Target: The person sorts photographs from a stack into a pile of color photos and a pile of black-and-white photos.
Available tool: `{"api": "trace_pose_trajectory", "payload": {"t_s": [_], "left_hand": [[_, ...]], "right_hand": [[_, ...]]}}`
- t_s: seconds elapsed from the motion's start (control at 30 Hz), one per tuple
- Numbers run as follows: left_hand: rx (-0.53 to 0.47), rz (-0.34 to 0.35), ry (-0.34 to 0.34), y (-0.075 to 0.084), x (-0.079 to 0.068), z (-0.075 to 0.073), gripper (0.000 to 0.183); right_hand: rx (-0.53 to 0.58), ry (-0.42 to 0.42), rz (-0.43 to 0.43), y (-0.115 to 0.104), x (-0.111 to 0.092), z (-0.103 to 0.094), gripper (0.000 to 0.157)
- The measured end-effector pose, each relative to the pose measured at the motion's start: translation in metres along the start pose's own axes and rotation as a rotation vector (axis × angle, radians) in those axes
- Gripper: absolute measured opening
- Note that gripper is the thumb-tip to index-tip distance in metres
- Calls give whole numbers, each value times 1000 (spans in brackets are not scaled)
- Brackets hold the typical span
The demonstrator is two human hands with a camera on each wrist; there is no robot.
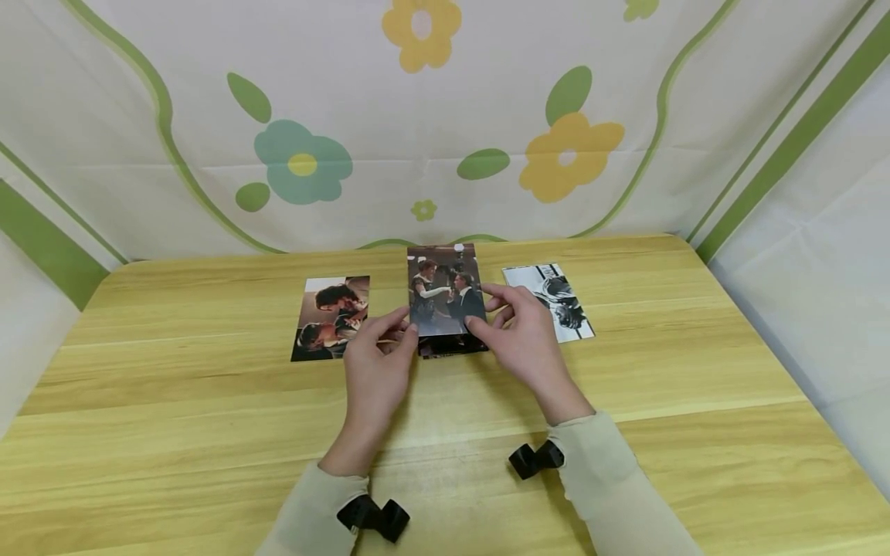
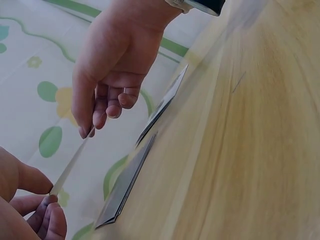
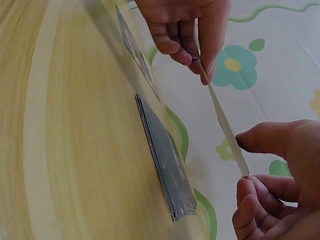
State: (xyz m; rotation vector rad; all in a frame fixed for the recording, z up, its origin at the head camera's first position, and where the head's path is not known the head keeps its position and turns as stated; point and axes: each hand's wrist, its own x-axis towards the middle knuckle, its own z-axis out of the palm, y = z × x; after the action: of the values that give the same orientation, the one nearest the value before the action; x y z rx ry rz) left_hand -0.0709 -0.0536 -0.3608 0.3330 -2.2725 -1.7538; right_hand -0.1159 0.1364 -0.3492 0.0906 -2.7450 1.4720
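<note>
Photo card [image 1: 445, 293] held above card stack [image 1: 453, 345]

Check the grip first. Your left hand [image 1: 375, 363] pinches the photo card near its near left corner; your right hand [image 1: 531, 344] pinches it at the right side, with the thumb on the picture face. Both grips are narrow, closed to the thickness of the card.

Confirm the position. The photo card is raised off the table [image 1: 208, 440], and both wrist views show a gap between it and the card stack.

Treat one relation as governing: the card stack lies below the held card, between your hands — neither hand is plainly nearer to it. The long axis of the photo card points away from you, across the line joining your two grips. From the head camera, only a strip of the card stack shows past the near edge, with that strip skewed slightly.

Note the side clearances. On the table, a color print [image 1: 337, 313] lies beside the card stack, nearer your left hand; a black-and-white print [image 1: 556, 297] lies opposite — partly hidden by your right hand.
</note>
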Motion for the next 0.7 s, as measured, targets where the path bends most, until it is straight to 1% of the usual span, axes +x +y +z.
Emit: {"api": "trace_pose_trajectory", "payload": {"t_s": [0.2,0.4,0.5,0.7], "left_hand": [[-18,-18,0,-2,2,-3,30],[-49,-60,28,-6,7,-11,28],[-42,-75,54,-8,10,-18,28],[-33,-96,139,-12,18,-37,29]], "right_hand": [[26,-4,5,-1,0,3,56],[74,-26,16,-3,-4,13,53],[99,-39,6,-7,-6,21,55],[169,-70,-18,-22,-6,44,58]]}}
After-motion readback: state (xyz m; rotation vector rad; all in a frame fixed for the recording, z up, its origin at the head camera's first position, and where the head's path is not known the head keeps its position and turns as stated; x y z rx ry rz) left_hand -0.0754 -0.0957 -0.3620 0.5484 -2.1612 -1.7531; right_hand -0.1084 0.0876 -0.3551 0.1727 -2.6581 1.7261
